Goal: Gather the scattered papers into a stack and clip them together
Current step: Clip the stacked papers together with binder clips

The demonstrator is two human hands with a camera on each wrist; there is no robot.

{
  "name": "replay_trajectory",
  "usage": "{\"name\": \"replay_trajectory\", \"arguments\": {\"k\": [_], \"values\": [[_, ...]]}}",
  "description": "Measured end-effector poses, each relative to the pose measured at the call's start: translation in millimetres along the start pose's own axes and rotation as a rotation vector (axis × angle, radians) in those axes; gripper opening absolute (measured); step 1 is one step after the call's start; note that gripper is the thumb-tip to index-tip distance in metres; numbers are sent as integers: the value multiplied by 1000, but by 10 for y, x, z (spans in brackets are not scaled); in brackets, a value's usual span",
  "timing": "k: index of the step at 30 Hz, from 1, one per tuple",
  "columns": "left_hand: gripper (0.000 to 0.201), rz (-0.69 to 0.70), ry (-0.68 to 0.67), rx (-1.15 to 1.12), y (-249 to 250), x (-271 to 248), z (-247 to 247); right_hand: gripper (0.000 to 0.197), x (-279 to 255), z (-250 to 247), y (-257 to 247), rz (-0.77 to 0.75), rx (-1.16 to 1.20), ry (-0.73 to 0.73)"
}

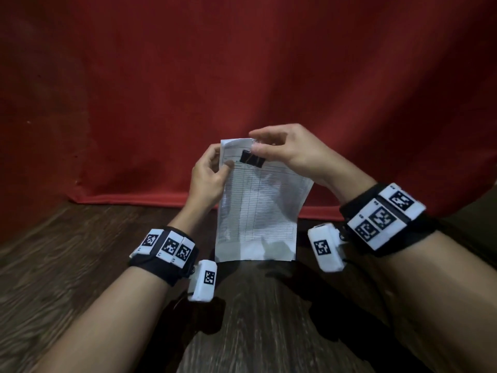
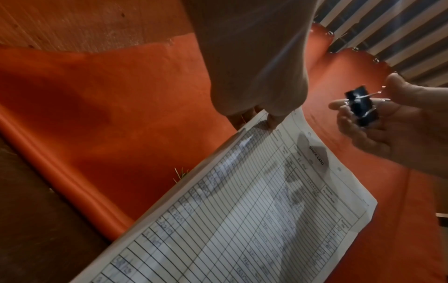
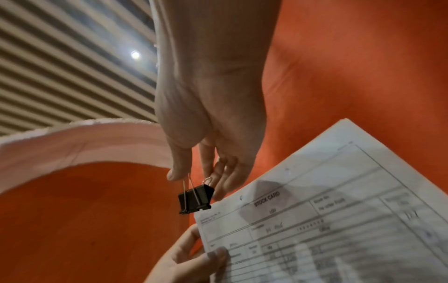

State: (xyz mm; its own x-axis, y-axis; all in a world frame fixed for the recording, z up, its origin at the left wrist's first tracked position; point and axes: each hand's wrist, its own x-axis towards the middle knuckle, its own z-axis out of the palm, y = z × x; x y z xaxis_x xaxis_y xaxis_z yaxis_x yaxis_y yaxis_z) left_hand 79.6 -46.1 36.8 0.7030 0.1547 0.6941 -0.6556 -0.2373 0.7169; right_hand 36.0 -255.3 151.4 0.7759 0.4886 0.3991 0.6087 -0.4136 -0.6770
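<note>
We read one heading only: "STOCK CARD", printed in capitals on the top sheet of the papers (image 2: 254,220), near the sheet's upper edge, above its ruled table. It shows in both wrist views. Small print beside the heading, the column headers below it and the handwritten entries in the table are too blurred to read. From the head view the sheet's print cannot be read. The square black-and-white coded markers on the wrist bands (image 1: 168,246) carry patterns, no legible letters.
</note>
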Motion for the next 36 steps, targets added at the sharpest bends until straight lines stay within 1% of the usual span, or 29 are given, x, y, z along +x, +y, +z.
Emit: {"name": "replay_trajectory", "arguments": {"k": [3,6,7,10,12,17,20,21,25,26,31,32,34,36], "values": [[22,7,21,1,-32,-6,-1,57,142,15,-85,-51,-254,-2],[23,6,24,3,-36,-21,1,59,249,32,-155,-78,-491,-12],[22,4,23,3,-41,-22,1,56,269,33,-169,-89,-559,-16],[21,-1,22,2,-51,-23,-10,37,295,59,-192,-126,-707,-28],[20,2,22,-5,-52,-25,-12,30,285,70,-215,-163,-808,-33],[22,-13,20,-14,-50,-29,-18,6,308,14,-276,-320,-1003,19],[19,-14,23,0,-62,-30,-20,4,348,-62,-284,-333,-1050,23],[18,-11,23,-1,-64,-32,-15,7,359,-86,-287,-327,-1068,18],[20,-1,33,-6,-68,-26,-8,38,393,-118,-326,-355,-1160,-31],[20,-3,35,-4,-74,-23,-7,40,402,-110,-337,-369,-1186,-51],[22,2,39,2,-65,-35,29,17,440,-47,-442,-368,-1334,-156],[22,-1,39,7,-59,-38,37,15,442,-20,-475,-367,-1369,-180],[20,-13,41,19,-45,-37,42,21,466,42,-509,-373,-1424,-217],[18,-19,47,21,-38,-50,45,23,495,97,-518,-377,-1444,-243]]}}
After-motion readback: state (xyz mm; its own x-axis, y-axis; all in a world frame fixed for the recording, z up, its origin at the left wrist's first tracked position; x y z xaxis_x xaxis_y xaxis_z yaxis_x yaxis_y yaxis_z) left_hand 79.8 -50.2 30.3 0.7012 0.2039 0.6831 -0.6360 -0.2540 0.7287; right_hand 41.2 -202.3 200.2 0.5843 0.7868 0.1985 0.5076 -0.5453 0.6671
